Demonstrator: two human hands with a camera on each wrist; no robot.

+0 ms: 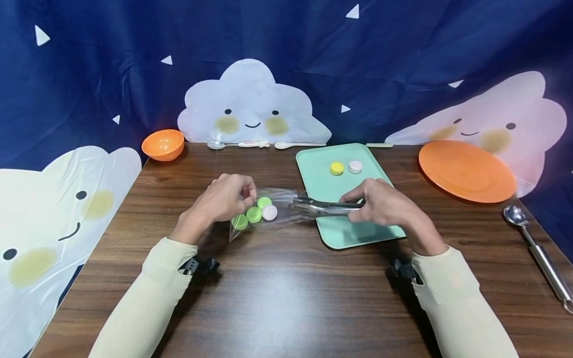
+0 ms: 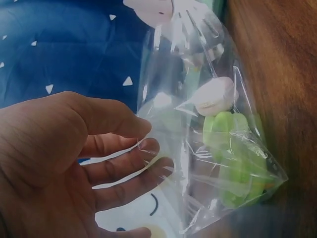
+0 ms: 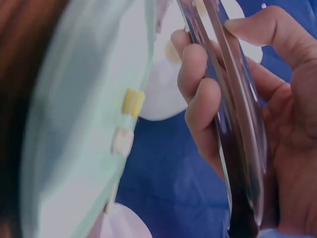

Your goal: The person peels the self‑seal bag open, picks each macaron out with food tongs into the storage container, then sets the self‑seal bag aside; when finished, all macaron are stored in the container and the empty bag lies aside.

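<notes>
Desk [image 1: 286, 298]: dark wood grain, filling the lower frame.
Backdrop [image 1: 89, 74]: navy cloth with cloud faces.
Left hand [image 1: 221, 201]: grip pinched on clear bag [image 1: 264, 211], centre frame.
Right hand [image 1: 385, 204]: grip clamped on metal tongs [image 1: 327, 206], over green tray [image 1: 340, 228].

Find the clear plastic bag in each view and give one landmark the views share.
Head: the clear plastic bag lies at centre, held by the left hand, metal tongs at its mouth.
Left wrist: the bag fills the centre and right, fingers gripping its edge.
Right wrist: not in view.
Shared landmark: the mint tray, at centre right in the head view and on the left in the right wrist view.
</notes>
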